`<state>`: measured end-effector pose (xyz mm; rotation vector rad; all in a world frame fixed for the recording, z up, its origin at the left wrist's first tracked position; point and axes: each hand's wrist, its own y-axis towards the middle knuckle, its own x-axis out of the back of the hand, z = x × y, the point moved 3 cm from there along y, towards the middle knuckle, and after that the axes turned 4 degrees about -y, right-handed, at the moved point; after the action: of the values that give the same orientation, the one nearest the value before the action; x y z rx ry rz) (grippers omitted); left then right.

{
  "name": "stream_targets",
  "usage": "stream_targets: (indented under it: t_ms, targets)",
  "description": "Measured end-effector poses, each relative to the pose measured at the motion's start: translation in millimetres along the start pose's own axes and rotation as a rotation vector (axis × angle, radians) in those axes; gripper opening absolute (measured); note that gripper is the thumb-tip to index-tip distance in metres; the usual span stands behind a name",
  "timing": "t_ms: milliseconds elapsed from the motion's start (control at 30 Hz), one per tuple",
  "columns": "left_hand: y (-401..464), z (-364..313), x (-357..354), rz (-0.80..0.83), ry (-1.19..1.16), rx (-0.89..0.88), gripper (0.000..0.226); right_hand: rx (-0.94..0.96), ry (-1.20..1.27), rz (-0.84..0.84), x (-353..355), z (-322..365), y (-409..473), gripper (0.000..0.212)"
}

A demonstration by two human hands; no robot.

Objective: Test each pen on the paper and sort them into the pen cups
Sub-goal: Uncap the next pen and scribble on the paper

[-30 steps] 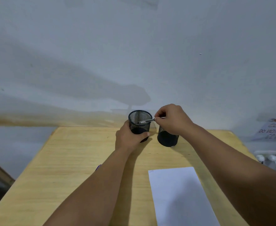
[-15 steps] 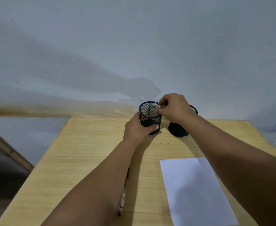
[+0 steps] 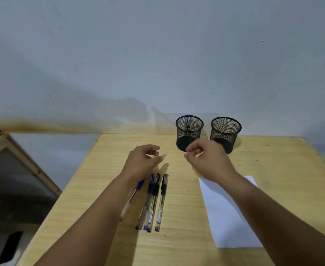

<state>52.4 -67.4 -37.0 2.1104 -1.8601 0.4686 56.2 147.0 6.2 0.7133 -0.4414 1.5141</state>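
Two black mesh pen cups stand upright at 12 o'clock on the wooden table: the left cup holds one pen tip-up, the right cup beside it. The left hand and right hand hover with loosely curled fingers, holding nothing. Four pens lie at 7 o'clock; paper at 5 o'clock.

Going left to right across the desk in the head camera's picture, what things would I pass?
Wooden frame → pens → left cup → right cup. The paper lies nearer, below the right cup, so its place overlaps.
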Motion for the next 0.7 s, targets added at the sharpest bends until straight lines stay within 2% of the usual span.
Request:
stream_targets:
  t_ms: [200,467,600,700]
  targets:
    - [-27.4,8.1,1.8,0.077,0.204,-0.064,0.032,-0.131,0.001,0.217,-52.0,-0.8,-51.4,0.010]
    - [-33.1,3.0,-8.6,0.144,0.382,-0.143,0.032,-0.157,-0.136,0.193,-78.7,10.8,-70.5,0.025]
    - [-31.8,2.2,-8.3,0.150,0.406,-0.157,0.029,-0.161,-0.171,0.199,-78.4,18.1,-70.5,0.011]
    - [-33.3,-1.3,-6.8,0.143,0.415,-0.167,0.031,-0.197,-0.164,0.214,-72.6,16.8,-69.5,0.017]
